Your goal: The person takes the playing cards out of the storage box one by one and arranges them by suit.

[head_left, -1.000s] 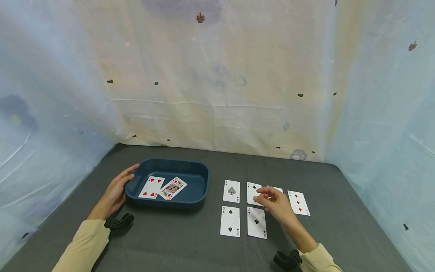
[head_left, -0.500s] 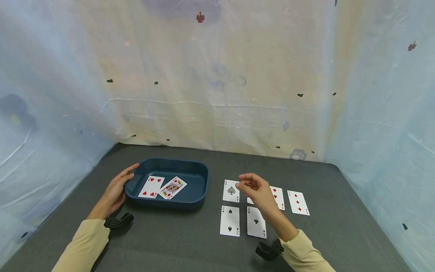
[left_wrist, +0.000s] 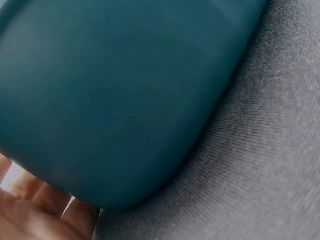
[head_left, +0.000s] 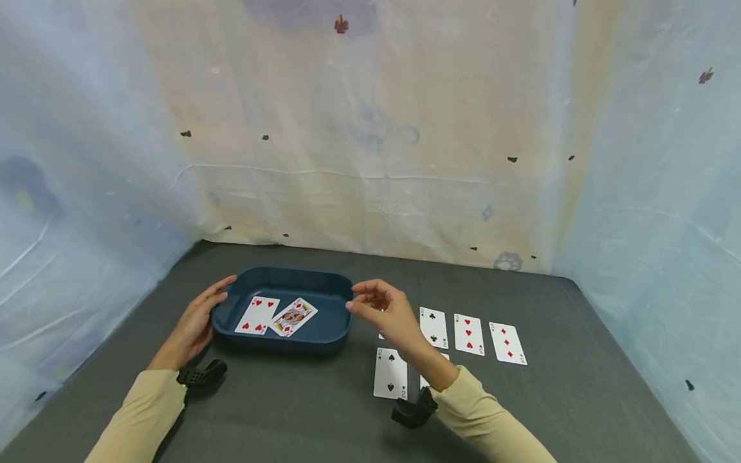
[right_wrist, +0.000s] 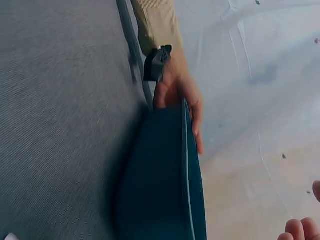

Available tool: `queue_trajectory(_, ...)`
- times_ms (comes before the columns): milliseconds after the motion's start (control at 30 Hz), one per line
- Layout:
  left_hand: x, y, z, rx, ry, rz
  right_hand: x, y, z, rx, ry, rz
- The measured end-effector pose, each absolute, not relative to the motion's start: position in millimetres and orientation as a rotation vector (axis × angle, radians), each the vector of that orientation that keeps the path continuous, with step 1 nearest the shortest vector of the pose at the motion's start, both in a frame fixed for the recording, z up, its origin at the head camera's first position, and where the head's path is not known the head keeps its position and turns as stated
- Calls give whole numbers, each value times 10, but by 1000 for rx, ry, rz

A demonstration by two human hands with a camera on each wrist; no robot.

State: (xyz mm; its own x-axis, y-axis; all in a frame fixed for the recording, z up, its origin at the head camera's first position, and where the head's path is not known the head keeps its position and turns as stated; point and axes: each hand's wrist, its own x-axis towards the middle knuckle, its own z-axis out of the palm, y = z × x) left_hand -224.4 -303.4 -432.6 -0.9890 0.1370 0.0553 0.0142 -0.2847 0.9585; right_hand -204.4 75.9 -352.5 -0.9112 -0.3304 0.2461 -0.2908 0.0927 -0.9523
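Observation:
A dark blue rectangular tray (head_left: 278,345) stands on the left half of the table. My left hand (head_left: 193,326) grips its left end, thumb at the rim and fingers along the outer wall (left_wrist: 115,125). Inside lie a hearts card (head_left: 257,315) and a red-suited face card (head_left: 294,317), slightly overlapping. At the tray's right end is my right hand (head_left: 386,314), thumb and fingers parted around the rim corner in the head view, with no card visible between them. In the right wrist view, its fingertips (right_wrist: 297,229) appear at the lower right, apart from the tray wall (right_wrist: 155,170).
Right of the tray lie a two of clubs (head_left: 433,327), a three of hearts (head_left: 469,334), a three of diamonds (head_left: 507,343) and a two of spades (head_left: 390,373). My right hand and forearm mostly cover two further cards. A patterned curtain (head_left: 382,128) hangs behind the grey-covered table (head_left: 278,411).
My right hand has moved left from over the two of clubs, past the ace of spades, to the tray's right end. The left hand, the tray and the cards stay put.

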Motion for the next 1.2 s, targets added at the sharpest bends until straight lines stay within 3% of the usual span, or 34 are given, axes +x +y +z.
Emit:
queue_trajectory(767, -2260, -3035, -4323, 216, 1745, 2496, -2345, -113, -3686, -605, 2412, -1876)
queue_trajectory(1200, -2265, -3025, -4323, 168, 1786, 2480, -2554, -429, -3861, -355, 2555, -1630)
